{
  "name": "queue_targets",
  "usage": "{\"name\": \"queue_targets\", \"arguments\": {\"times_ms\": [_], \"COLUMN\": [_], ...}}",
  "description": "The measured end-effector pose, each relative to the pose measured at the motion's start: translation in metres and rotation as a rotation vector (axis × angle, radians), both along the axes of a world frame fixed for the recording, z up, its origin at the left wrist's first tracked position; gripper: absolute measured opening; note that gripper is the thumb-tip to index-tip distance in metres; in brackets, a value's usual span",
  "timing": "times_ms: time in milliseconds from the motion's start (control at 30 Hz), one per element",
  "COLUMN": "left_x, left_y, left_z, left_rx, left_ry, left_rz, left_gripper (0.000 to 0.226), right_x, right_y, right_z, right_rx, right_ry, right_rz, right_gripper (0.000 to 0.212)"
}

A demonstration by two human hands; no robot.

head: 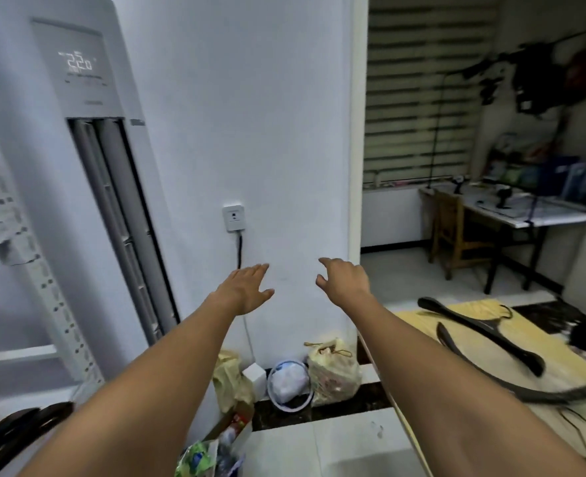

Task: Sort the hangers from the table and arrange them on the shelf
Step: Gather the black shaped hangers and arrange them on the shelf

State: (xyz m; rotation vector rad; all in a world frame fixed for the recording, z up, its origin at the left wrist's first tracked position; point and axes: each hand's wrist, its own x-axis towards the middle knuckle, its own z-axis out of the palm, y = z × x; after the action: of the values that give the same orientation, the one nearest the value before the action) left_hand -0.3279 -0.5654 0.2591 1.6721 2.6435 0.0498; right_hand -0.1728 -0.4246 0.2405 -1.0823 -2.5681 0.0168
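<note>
A yellow-covered table (560, 356) is seen at right, with 2 dark hangers (484, 333) laid near its left edge. Further hangers (16, 425) are seen at lower left, beside a white perforated rack (44, 270). The left hand (247, 287) and right hand (345, 278) are raised before the white wall (267, 132), fingers spread apart, nothing held. Plastic bags (333, 373) are crowded on the floor at the wall's foot.

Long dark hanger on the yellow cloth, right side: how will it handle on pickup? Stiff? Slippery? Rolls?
The hanger likely stays stiff: its thick curved arms hold their shape lying on the yellow cloth. The dark surface shows a sheen, so it may be slippery. It lies flat, so rolling seems unlikely.
</note>
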Motion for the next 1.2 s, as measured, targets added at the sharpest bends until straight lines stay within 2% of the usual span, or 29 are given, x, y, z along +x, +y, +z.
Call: {"name": "queue_targets", "arguments": {"times_ms": [700, 1200], "left_x": [0.091, 0.141], "left_y": [0.272, 0.395], "left_z": [-0.041, -0.089], "left_rx": [-0.012, -0.060], "left_ry": [-0.020, -0.087], "left_rz": [-0.442, -0.561], "left_gripper": [0.064, 0.065], "right_x": [0.145, 0.218], "right_y": [0.197, 0.290], "right_z": [-0.041, -0.073], "right_rx": [-0.143, -0.236], "right_ry": [-0.027, -0.061], "right_rz": [-0.469, -0.592], "right_gripper": [0.040, 0.046]}}
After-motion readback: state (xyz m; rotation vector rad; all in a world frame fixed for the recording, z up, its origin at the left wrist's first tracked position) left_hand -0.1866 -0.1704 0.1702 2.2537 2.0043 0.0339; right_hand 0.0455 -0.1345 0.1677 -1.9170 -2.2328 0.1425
